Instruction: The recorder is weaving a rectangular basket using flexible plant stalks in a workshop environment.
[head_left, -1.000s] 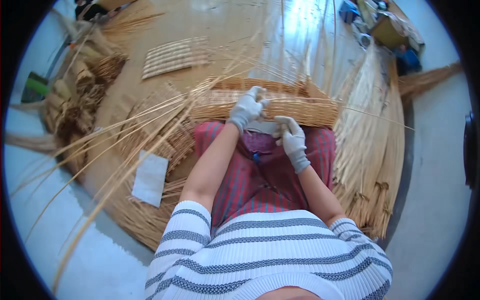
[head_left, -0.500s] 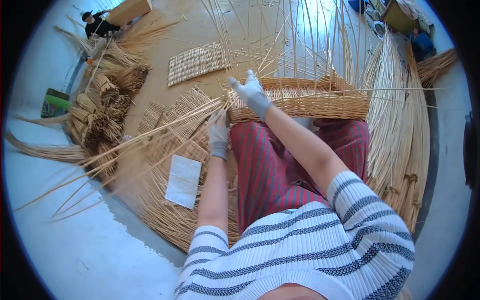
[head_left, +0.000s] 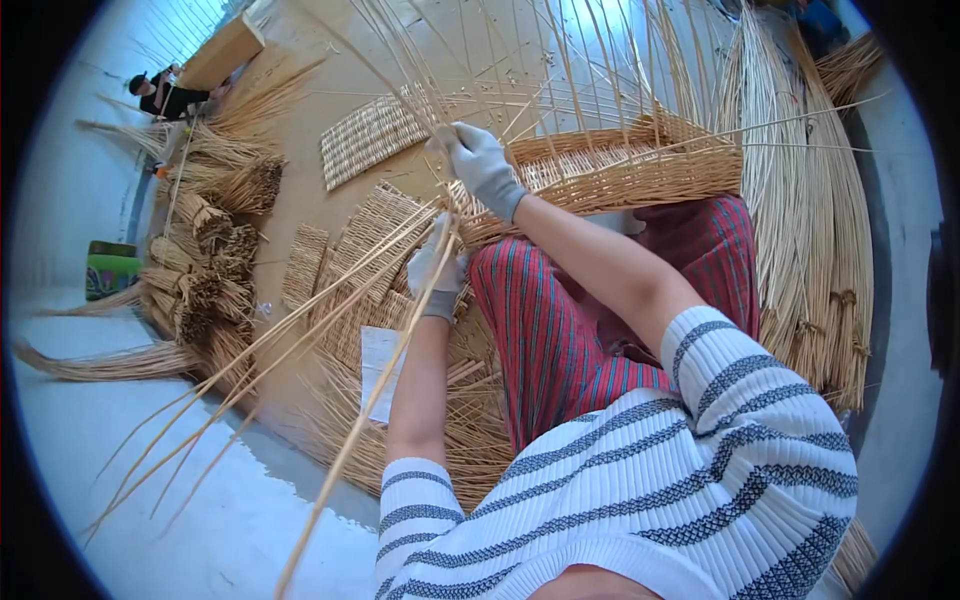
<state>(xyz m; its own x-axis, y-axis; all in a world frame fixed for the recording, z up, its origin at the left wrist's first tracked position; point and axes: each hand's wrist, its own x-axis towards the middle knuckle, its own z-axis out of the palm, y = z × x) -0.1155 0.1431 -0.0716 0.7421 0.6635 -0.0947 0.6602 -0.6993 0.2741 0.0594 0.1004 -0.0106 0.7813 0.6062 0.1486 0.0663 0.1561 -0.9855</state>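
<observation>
A long, narrow wicker basket (head_left: 650, 180) lies across my knees, its low walls woven and its tall stakes (head_left: 570, 75) standing up from the far side. At its left corner my left hand (head_left: 432, 268), in a pale glove, is closed around several wicker rods (head_left: 330, 292) that fan out to the lower left. Just above it, my gloved right hand (head_left: 478, 165) has its fingers wrapped about upright stakes at that corner; the fingertips are partly hidden. One thicker wicker rod (head_left: 362, 405) runs from the corner down across my left forearm.
Woven panels (head_left: 375, 135) lie on the floor ahead and to the left, near a white sheet (head_left: 378, 365). Bundled straw-coloured rods (head_left: 215, 225) line the left; long pale rods (head_left: 800, 200) spread on the right. Another person (head_left: 165, 97) is at the far left beside a box (head_left: 222, 55).
My right hand has gone from spread fingers to closed about the stakes, moving slightly left. A thick rod now crosses my left forearm. The view has shifted a little.
</observation>
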